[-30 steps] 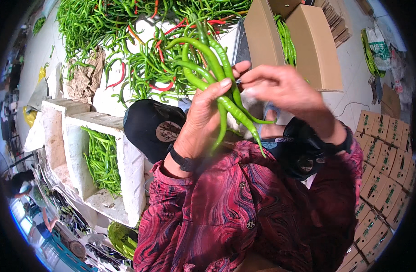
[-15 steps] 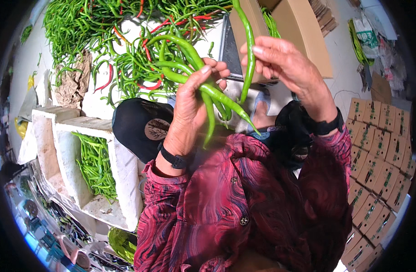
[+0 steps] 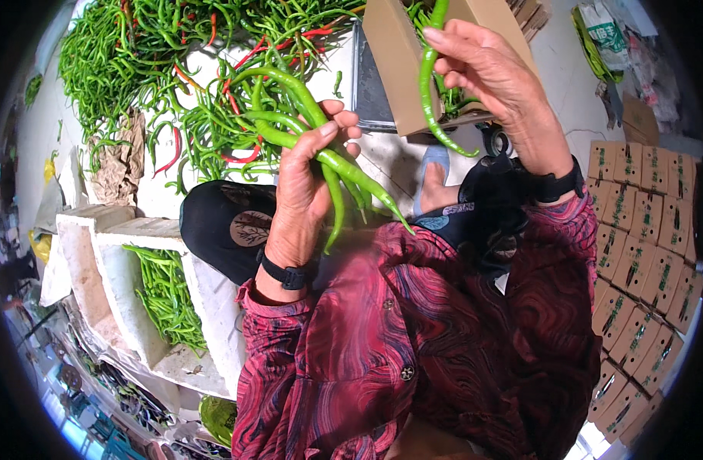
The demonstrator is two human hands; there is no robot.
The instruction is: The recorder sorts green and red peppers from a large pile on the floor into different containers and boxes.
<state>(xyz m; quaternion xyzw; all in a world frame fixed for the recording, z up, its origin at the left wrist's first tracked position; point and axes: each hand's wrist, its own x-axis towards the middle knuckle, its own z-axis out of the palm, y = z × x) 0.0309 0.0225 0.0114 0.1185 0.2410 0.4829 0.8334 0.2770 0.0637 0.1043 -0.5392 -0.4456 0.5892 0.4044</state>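
Several long green chili peppers [image 3: 344, 165] lie across my left hand [image 3: 305, 165], whose thumb and fingers are closed round them. Their curved ends stick out on both sides of the palm. My right hand [image 3: 493, 77] pinches a single long green chili pepper [image 3: 428, 92] between thumb and fingers, held up to the right of the left hand and in front of the cardboard box [image 3: 397, 65]. That box stands open, with more green chilies [image 3: 451, 100] inside. Beyond my left hand, loose chilies [image 3: 221, 107], mostly green with some red, are spread on the pale floor.
A big heap of green chilies [image 3: 114, 69] rises at the far left. At my left stands a white foam box [image 3: 221, 314] with green chilies in it. Crumpled brown paper [image 3: 120, 165] lies beyond it. Stacked printed cartons [image 3: 635, 245] fill the right side. A dark tray [image 3: 371, 92] adjoins the cardboard box.
My right hand has moved up and slightly right with its chili, which now tilts with its tip to the right. The view has shifted a little; the left hand keeps its bunch.
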